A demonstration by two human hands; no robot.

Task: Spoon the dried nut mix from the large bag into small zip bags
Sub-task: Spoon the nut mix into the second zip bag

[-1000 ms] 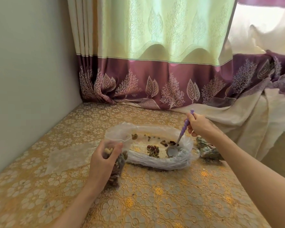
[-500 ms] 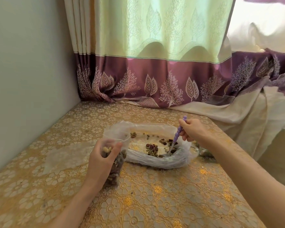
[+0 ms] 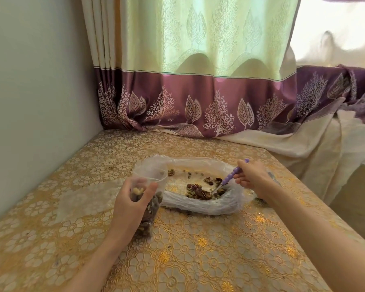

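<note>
Scooping is in hand: the right hand pinches the spoon, bowl in the nuts inside the big bag, while the left hand grips the part-filled zip bag, which next needs a level carry to its mouth.

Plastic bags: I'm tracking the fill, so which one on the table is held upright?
The small zip bag, gripped by the left hand, stands upright and holds nuts; the large bag lies flat, rolled open, beside it.
</note>
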